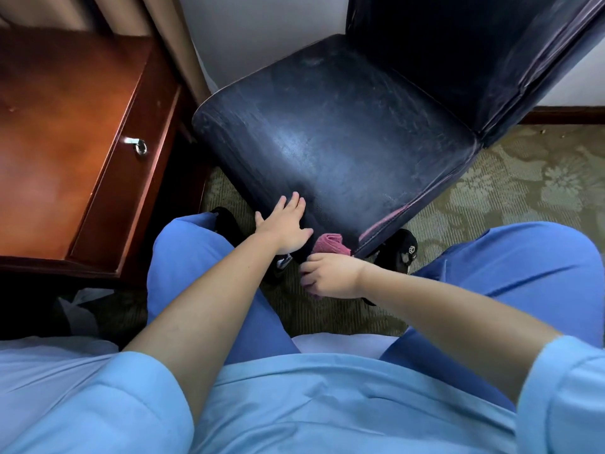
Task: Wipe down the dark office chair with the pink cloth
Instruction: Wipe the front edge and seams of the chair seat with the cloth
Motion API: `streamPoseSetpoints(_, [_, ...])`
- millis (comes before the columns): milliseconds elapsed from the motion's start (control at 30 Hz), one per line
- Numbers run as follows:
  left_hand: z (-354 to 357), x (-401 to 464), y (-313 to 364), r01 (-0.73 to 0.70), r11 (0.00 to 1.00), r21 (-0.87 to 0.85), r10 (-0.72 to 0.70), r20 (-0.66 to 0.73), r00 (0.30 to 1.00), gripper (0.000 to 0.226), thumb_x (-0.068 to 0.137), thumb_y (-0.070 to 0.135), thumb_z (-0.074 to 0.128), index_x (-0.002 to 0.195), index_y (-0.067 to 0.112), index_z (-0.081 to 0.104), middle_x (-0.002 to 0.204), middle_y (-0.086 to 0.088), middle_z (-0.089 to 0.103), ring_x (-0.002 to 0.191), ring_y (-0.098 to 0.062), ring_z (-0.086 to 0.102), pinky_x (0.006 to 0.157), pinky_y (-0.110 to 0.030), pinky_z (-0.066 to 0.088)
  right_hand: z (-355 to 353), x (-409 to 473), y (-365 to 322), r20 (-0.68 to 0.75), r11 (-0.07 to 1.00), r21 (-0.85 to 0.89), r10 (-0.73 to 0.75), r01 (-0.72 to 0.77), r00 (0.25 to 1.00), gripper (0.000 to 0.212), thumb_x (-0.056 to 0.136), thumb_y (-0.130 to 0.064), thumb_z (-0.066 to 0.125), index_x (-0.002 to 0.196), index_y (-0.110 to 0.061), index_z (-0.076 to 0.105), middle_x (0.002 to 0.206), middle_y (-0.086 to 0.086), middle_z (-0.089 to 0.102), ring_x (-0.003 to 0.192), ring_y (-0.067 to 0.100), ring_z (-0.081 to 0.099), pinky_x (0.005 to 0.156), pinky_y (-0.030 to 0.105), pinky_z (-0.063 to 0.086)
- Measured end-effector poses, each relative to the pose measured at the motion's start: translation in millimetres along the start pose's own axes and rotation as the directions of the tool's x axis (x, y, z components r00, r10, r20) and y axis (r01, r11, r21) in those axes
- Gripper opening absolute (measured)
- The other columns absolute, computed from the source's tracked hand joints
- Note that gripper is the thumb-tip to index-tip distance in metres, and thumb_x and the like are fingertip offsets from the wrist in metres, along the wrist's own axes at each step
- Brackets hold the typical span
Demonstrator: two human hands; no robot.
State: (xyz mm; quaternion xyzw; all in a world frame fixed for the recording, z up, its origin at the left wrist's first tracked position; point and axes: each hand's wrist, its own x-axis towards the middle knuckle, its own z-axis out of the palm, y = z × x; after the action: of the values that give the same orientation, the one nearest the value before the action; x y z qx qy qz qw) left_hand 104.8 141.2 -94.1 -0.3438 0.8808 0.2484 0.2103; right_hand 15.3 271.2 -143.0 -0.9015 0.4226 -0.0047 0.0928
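The dark office chair stands ahead of me, its worn seat facing up and its backrest rising at the upper right. My left hand lies flat on the seat's front edge, fingers spread, holding nothing. Just below that front edge, my right hand grips the pink cloth. The cloth is bunched and pressed against the chair's lower front corner. Part of the cloth is hidden inside my fist.
A reddish wooden desk with a keyed drawer stands close on the left. My knees in blue trousers flank the chair. A black shoe rests on the patterned carpet. A white wall and curtain lie behind.
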Motion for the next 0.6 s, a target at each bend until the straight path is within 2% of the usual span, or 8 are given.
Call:
streamPoseSetpoints(33, [-1,0,-1,0.001,1.000,-0.002,-0.001,0.009,1.000,0.069,0.099,0.040,0.039,0.152,0.020,0.001,0.159,0.009,-0.013,0.146,-0.015,-0.011,0.113,-0.061,0.003,1,-3,3,0.030,0.994,-0.058,-0.086,0.088,0.996,0.011,0.079,-0.016,0.060,0.073,-0.014,0.068,0.083,-0.001,0.064,0.089,0.021,0.060,0.080,0.029,0.045])
streamPoseSetpoints(67, [-2,0,-1,-0.001,1.000,-0.005,0.001,0.014,1.000,0.069,0.099,0.040,0.039,0.152,0.021,0.000,0.159,0.009,-0.013,0.146,-0.014,-0.011,0.113,-0.061,0.002,-2,-9,8,0.019,0.988,-0.109,-0.109,0.110,0.994,0.010,0.080,-0.019,0.061,0.072,-0.018,0.067,0.084,-0.005,0.064,0.088,0.021,0.058,0.078,0.029,0.043])
streamPoseSetpoints(167, [1,-1,-1,-0.017,1.000,-0.024,0.017,0.011,1.000,0.069,0.098,0.039,0.039,0.152,0.021,0.000,0.158,0.010,-0.014,0.146,-0.014,-0.012,0.113,-0.061,0.002,-26,-43,30,-0.090,0.984,-0.150,-0.115,0.100,0.989,0.016,0.090,-0.020,0.051,0.087,-0.019,0.067,0.103,-0.009,0.064,0.091,0.020,0.055,0.079,0.029,0.042])
streamPoseSetpoints(300, [4,1,1,-0.015,0.999,-0.033,0.015,0.010,1.000,0.069,0.098,0.040,0.039,0.152,0.021,0.000,0.158,0.010,-0.014,0.146,-0.014,-0.012,0.113,-0.061,0.002,-45,-66,44,-0.178,0.986,-0.158,0.024,-0.053,0.984,0.025,0.090,-0.016,0.045,0.094,-0.016,0.070,0.108,-0.006,0.065,0.088,0.024,0.057,0.074,0.032,0.052])
streamPoseSetpoints(433, [3,2,0,-0.010,1.000,-0.020,0.010,0.010,1.000,0.069,0.098,0.040,0.039,0.152,0.022,-0.001,0.158,0.010,-0.014,0.146,-0.013,-0.012,0.113,-0.061,0.002,-18,-32,20,-0.148,0.989,-0.142,0.018,-0.039,0.989,0.009,0.082,-0.015,0.064,0.085,-0.019,0.072,0.105,-0.009,0.067,0.088,0.022,0.056,0.074,0.031,0.049])
streamPoseSetpoints(500, [0,2,-2,-0.005,1.000,0.004,0.005,0.014,1.000,0.069,0.098,0.041,0.039,0.152,0.022,-0.001,0.158,0.011,-0.014,0.146,-0.013,-0.012,0.113,-0.061,0.002,-14,-22,15,-0.098,0.989,-0.144,0.000,-0.014,0.995,0.014,0.084,-0.018,0.058,0.083,-0.020,0.072,0.104,-0.010,0.067,0.088,0.021,0.057,0.075,0.028,0.046])
streamPoseSetpoints(567, [-4,2,-5,-0.002,1.000,0.029,0.001,0.022,1.000,0.070,0.098,0.044,0.038,0.152,0.023,-0.001,0.158,0.011,-0.013,0.146,-0.012,-0.011,0.113,-0.061,0.000,-24,-24,20,-0.116,0.986,-0.169,-0.006,-0.014,0.993,0.024,0.086,-0.019,0.048,0.086,-0.021,0.072,0.105,-0.010,0.067,0.087,0.020,0.057,0.072,0.028,0.046])
streamPoseSetpoints(600, [-6,3,-5,0.001,0.999,0.036,-0.002,0.024,1.000,0.070,0.098,0.046,0.037,0.152,0.023,0.000,0.159,0.011,-0.012,0.146,-0.012,-0.010,0.113,-0.060,-0.001,-30,-29,23,-0.140,0.984,-0.171,0.021,-0.045,0.990,0.022,0.086,-0.019,0.048,0.088,-0.022,0.070,0.105,-0.009,0.066,0.086,0.019,0.056,0.070,0.029,0.046])
